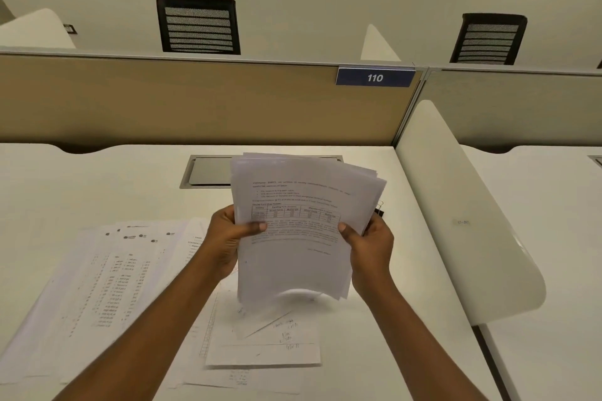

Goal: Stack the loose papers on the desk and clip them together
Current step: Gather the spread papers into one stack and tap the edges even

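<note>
I hold a sheaf of printed papers upright above the desk, its sheets fanned unevenly at the top right. My left hand grips its left edge and my right hand grips its right edge, thumbs on the front page. A black binder clip peeks out behind the sheaf's right edge, on the desk. More loose papers lie spread on the white desk to the left. Below the sheaf lie other sheets with handwriting.
A grey cable hatch is set in the desk behind the sheaf. A tan partition with a "110" sign closes the back. A white curved divider stands on the right. Two black chairs are beyond the partition.
</note>
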{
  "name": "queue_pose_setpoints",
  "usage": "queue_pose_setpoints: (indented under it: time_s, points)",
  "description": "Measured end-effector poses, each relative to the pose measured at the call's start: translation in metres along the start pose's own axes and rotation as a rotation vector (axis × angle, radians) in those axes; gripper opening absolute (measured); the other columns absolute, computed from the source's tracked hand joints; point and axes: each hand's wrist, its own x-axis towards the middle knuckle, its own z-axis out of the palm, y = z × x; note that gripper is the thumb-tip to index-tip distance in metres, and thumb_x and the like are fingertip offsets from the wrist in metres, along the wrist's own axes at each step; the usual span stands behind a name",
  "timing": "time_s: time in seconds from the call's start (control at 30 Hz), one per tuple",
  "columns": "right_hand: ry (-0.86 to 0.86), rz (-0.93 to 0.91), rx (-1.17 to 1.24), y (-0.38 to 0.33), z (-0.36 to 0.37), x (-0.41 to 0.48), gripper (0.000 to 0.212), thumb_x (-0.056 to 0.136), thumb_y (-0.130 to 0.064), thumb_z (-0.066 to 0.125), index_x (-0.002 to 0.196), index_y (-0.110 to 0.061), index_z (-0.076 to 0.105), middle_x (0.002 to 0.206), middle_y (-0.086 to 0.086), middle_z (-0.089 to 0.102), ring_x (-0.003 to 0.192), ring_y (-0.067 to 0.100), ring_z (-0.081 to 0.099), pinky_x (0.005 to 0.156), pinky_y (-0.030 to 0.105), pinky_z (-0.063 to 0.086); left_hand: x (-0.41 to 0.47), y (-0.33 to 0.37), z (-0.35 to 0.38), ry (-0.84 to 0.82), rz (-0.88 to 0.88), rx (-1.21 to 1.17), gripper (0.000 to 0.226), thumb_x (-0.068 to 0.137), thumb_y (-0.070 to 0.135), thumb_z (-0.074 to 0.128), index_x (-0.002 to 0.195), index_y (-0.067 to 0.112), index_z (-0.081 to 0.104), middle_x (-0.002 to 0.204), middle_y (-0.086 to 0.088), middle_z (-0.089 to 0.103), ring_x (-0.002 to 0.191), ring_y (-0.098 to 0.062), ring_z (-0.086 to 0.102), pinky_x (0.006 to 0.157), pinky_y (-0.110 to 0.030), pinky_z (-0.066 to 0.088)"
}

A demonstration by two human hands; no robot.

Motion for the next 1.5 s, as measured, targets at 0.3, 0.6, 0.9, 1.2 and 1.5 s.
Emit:
queue_pose_setpoints:
  time_s: [0.3, 0.6, 0.9, 1.2, 1.5]
  points:
    - [-0.126, -0.014, -0.028, 0.053, -0.018, -0.015, 0.039, 0.078, 0.011, 0.068, 0.101, -0.020, 0.064, 0.103, 0.003, 0.071, 0.094, 0.018, 0.068, 0.078, 0.031, 0.059, -0.010, -0.030, -0.004, 0.004, -0.016, 0.222, 0.048, 0.064, 0.007, 0.085, 0.105, 0.025, 0.069, 0.102, -0.003, 0.074, 0.099, -0.024, 0.068, 0.088, -0.044, 0.057]
    - [-0.064, 0.081, -0.010, 0.071, -0.004, -0.006, 0.026, 0.085, 0.005, 0.063, 0.107, -0.010, 0.064, 0.105, 0.009, 0.070, 0.100, 0.027, 0.066, 0.078, 0.022, 0.058, -0.010, -0.045, 0.007, 0.149, -0.066, 0.172, 0.038, 0.079, 0.001, 0.075, 0.106, 0.026, 0.063, 0.105, 0.000, 0.068, 0.100, -0.022, 0.061, 0.097, -0.050, 0.049]
    - [-0.026, 0.112, -0.039, 0.086, -0.002, -0.007, 0.025, 0.084, 0.008, 0.063, 0.107, -0.004, 0.065, 0.104, 0.012, 0.069, 0.099, 0.027, 0.064, 0.069, 0.014, 0.055, -0.012, -0.059, 0.005, 0.195, -0.085, 0.185, 0.035, 0.081, 0.006, 0.074, 0.107, 0.025, 0.063, 0.107, -0.004, 0.067, 0.103, -0.026, 0.060, 0.099, -0.050, 0.049]
    - [-0.028, 0.108, -0.089, 0.089, -0.001, -0.003, 0.025, 0.086, 0.006, 0.062, 0.108, -0.005, 0.064, 0.105, 0.010, 0.069, 0.099, 0.023, 0.065, 0.069, 0.011, 0.054, -0.012, -0.065, 0.007, 0.249, -0.114, 0.190, 0.037, 0.083, 0.009, 0.072, 0.114, 0.022, 0.057, 0.103, 0.002, 0.065, 0.103, -0.026, 0.058, 0.095, -0.041, 0.048]
    - [-0.040, 0.112, -0.197, 0.088, 0.005, 0.004, 0.023, 0.088, 0.000, 0.061, 0.108, -0.009, 0.064, 0.101, 0.004, 0.070, 0.094, 0.021, 0.066, 0.074, 0.022, 0.053, -0.013, -0.067, 0.007, 0.293, -0.128, 0.250, 0.040, 0.087, 0.015, 0.070, 0.125, 0.012, 0.059, 0.110, -0.005, 0.067, 0.104, -0.027, 0.063, 0.091, -0.041, 0.054]
